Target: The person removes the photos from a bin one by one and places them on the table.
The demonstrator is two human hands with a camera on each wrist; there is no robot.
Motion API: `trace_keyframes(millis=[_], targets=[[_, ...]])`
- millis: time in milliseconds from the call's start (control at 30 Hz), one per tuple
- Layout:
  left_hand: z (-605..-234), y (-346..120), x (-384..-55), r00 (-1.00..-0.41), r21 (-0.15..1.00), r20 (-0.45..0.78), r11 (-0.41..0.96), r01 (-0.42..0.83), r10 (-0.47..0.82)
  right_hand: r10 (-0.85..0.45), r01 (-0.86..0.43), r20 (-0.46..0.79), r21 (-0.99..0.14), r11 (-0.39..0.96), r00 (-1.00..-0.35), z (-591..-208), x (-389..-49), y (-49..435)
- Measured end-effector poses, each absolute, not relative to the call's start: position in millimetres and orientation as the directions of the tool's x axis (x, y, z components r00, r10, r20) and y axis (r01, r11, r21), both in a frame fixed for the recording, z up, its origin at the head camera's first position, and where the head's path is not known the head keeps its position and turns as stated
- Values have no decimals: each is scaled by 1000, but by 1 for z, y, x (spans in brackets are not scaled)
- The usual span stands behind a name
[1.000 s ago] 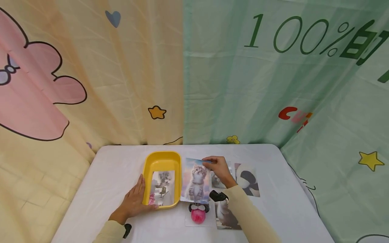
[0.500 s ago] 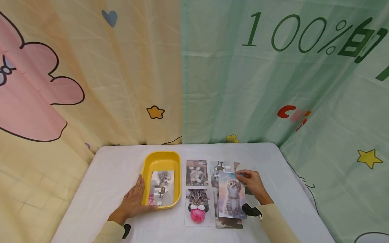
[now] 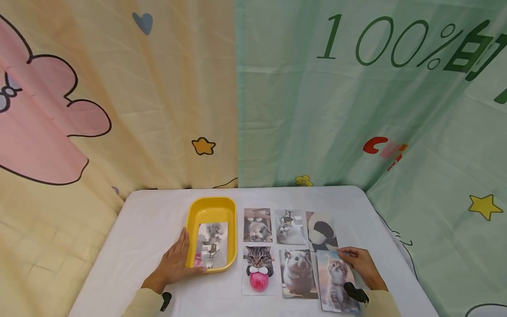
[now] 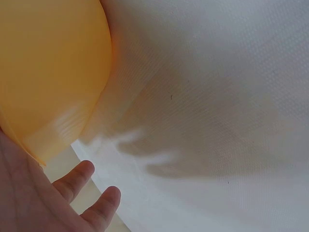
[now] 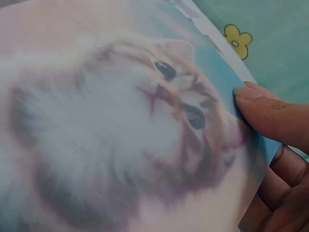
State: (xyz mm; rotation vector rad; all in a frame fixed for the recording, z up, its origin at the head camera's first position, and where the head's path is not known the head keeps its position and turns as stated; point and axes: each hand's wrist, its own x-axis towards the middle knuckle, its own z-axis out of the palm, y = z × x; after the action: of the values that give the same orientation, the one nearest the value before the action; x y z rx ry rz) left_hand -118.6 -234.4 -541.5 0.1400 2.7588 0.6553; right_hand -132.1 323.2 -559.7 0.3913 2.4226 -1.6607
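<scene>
My right hand (image 3: 361, 265) pinches the upper right corner of a photo card (image 3: 336, 284) showing a kitten on a pastel background. In the right wrist view, the thumb (image 5: 270, 116) lies on the card's face and the fingers are behind it. The held card is at the right end of the front row, overlapping the hamster card's (image 3: 298, 273) edge. My left hand (image 3: 172, 263) rests against the left side of a yellow tray (image 3: 210, 215), its fingers extended and the thumb at the front rim. Inside the tray lies a grey-and-white picture card (image 3: 215, 242).
Several cards lie right of the tray: an upside-down-looking cat card (image 3: 257, 225), a pale animal card (image 3: 291, 229) and a panda-like card (image 3: 322, 231) behind, with a cat-and-pink-ball card (image 3: 259, 268) in front. Curtains (image 3: 277, 110) hang behind the white table (image 3: 150, 220).
My right hand has carried the kitten card from beside the tray rightward and toward the front, past the other cards. The left hand and tray have stayed in place.
</scene>
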Motion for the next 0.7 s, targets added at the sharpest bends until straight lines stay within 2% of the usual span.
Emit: trace_keyframes(millis=[367, 600, 700], targets=[[-542, -234, -119, -952, 458, -259, 889, 25, 161, 118, 303, -279, -854, 424, -953, -582, -124, 330], [-541, -234, -119, -950, 453, -266, 891, 24, 161, 222, 271, -171, -773, 574, -960, -571, -127, 326], [-540, -234, -120, -950, 453, -267, 891, 24, 162, 240, 231, -105, -775, 588, -965, -561, -130, 318]])
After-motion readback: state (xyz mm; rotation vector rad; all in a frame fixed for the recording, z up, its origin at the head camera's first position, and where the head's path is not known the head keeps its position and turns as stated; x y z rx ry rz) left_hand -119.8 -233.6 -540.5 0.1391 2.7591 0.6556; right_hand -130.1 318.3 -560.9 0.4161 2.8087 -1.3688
